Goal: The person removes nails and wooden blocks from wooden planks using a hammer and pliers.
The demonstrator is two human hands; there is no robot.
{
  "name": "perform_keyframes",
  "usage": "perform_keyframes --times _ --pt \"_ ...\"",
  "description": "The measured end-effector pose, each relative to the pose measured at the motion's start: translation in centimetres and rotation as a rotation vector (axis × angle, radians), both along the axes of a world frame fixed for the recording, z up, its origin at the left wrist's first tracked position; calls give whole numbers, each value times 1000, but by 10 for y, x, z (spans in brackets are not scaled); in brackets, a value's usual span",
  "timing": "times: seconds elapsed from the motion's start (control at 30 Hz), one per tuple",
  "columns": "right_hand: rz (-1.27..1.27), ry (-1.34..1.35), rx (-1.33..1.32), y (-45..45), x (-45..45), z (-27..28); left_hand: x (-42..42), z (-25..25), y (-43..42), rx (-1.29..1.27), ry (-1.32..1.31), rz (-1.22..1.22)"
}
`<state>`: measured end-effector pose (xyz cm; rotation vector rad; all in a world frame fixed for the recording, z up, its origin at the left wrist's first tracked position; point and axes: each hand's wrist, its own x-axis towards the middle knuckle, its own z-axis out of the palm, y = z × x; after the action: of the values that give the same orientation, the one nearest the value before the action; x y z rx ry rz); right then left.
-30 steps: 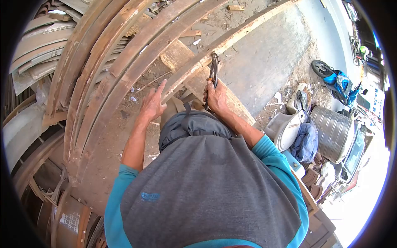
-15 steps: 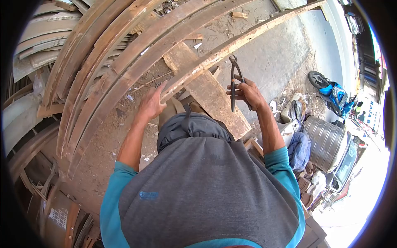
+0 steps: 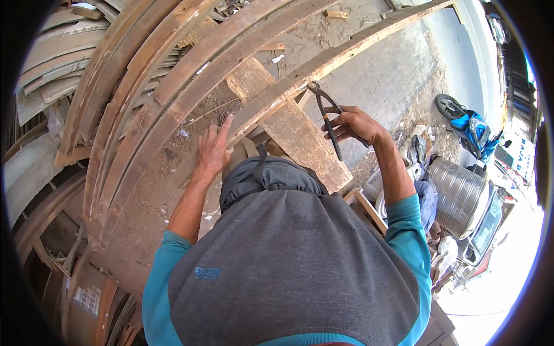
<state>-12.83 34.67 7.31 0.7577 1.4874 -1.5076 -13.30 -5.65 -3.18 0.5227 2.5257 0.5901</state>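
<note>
A long wooden plank [image 3: 323, 64] runs diagonally from near my waist to the upper right. My left hand [image 3: 212, 151] is at its near end with the index finger stretched out and the thumb apart; whether it touches the wood I cannot tell. Closed around the handles of a pair of pincers [image 3: 326, 122] is my right hand [image 3: 356, 127]. The pincers' jaws meet the plank's side edge, and their handles are spread apart. Beneath the plank lies a wide, worn board [image 3: 294, 132], crossing under it.
Long curved timbers [image 3: 167, 109] lean on the left, with more stacked pieces [image 3: 60, 52] behind. Wood scraps litter the floor. To the right are a blue motorbike [image 3: 470, 130], a ribbed metal drum [image 3: 459, 196] and a wooden frame [image 3: 369, 210].
My right hand has shifted right, and the pincers have tilted, their jaws moving left onto the plank's edge. My left hand has moved slightly left.
</note>
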Motion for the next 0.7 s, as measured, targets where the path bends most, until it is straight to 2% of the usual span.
perform_keyframes --times 0.13,0.3,0.37,0.53,0.57,0.6,0.7 --pt "-10 -75 -77 25 -12 -8 1 -3 0 -2 -11 -13" --pt "-31 -146 -126 33 -18 -12 11 -2 6 -53 93 -17" --pt "-220 -203 -260 17 3 -27 11 -5 5 -49 63 -19" --pt "-622 78 55 -120 49 -66 -5 -8 -3 -9 -10 -28" --pt "-724 174 117 -152 46 -71 -14 -10 -7 21 -131 -14" --pt "-687 213 128 -165 45 -78 -23 -12 -10 51 -249 -1" --pt "-662 286 133 -166 47 -81 -37 -16 -15 86 -360 4"
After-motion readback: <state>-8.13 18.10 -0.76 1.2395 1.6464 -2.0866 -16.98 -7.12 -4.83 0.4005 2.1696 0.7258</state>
